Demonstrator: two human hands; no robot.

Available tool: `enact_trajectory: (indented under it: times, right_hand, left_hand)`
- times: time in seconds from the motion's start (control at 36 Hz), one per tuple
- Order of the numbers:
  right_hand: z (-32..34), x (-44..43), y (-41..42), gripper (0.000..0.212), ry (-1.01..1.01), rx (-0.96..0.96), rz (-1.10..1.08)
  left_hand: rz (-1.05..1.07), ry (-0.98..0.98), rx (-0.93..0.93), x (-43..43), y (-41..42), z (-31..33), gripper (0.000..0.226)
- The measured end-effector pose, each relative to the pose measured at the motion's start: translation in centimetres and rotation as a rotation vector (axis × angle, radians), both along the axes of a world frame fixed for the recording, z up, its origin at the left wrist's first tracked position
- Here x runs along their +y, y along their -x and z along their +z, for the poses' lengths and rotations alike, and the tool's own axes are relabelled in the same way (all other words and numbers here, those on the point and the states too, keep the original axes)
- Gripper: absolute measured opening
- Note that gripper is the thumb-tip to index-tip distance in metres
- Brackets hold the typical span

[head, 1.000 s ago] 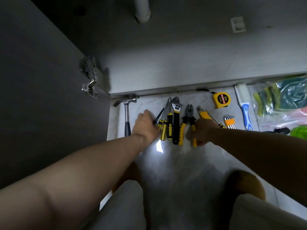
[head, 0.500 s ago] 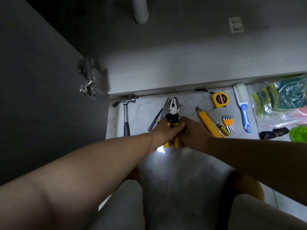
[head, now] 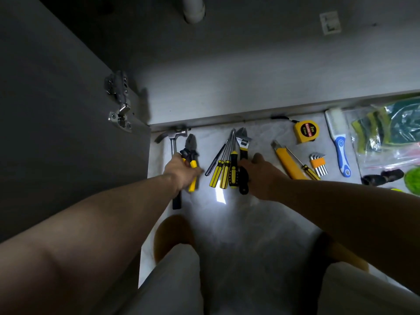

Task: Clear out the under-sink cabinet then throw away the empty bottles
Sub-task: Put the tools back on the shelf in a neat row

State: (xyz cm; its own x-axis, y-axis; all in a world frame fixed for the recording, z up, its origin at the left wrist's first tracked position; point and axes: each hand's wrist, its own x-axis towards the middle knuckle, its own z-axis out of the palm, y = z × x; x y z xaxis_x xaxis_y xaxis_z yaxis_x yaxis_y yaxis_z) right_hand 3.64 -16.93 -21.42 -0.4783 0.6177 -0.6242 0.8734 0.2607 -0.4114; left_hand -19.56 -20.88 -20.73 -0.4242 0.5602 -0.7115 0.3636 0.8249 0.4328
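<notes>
Hand tools lie in a row on the pale floor in front of the open under-sink cabinet (head: 227, 83). My left hand (head: 181, 172) is closed around the yellow handles of the pliers (head: 190, 147), just right of the hammer (head: 173, 142). My right hand (head: 261, 176) rests with spread fingers against the black handle of the adjustable wrench (head: 242, 142), beside several yellow-handled screwdrivers (head: 223, 170). No bottles are in view.
To the right lie a yellow utility knife (head: 286, 162), a small screwdriver (head: 305, 168), hex keys (head: 318, 163), a tape measure (head: 305, 131), a blue-handled brush (head: 339, 146) and a plastic bag of sponges (head: 391, 133). The open cabinet door (head: 56, 110) stands at left. My knees fill the bottom.
The pliers, held by both hands in the middle half a second ago, have moved left next to the hammer in my left hand. My right hand has let go and shifted to the wrench.
</notes>
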Motion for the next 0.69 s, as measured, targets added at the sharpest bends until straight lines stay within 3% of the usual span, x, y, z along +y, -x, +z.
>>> enact_trajectory:
  times: [0.14, 0.39, 0.53, 0.61, 0.69]
  right_hand:
    - [0.0, 0.7, 0.4, 0.063, -0.109, -0.106, 0.097]
    - [0.5, 0.2, -1.8, 0.048, -0.089, -0.324, 0.149]
    - [0.7, 0.3, -2.4, 0.056, -0.062, -0.254, -0.087]
    - [0.7, 0.7, -3.2, 0.065, -0.018, -0.183, -0.287]
    - [1.0, 1.3, -3.9, 0.043, 0.044, -0.214, -0.259]
  left_hand:
    - [-0.054, 0.043, 0.129, 0.3, 0.2, 0.0, 0.056]
    - [-0.197, 0.084, 0.335, -0.3, -1.6, 0.8, 0.054]
    - [-0.446, -0.023, 0.618, 0.1, -3.5, 1.7, 0.053]
    - [-0.63, -0.136, 0.486, 0.8, -4.5, 2.0, 0.05]
    - [-0.663, -0.05, 0.256, 1.0, -5.8, 1.9, 0.061]
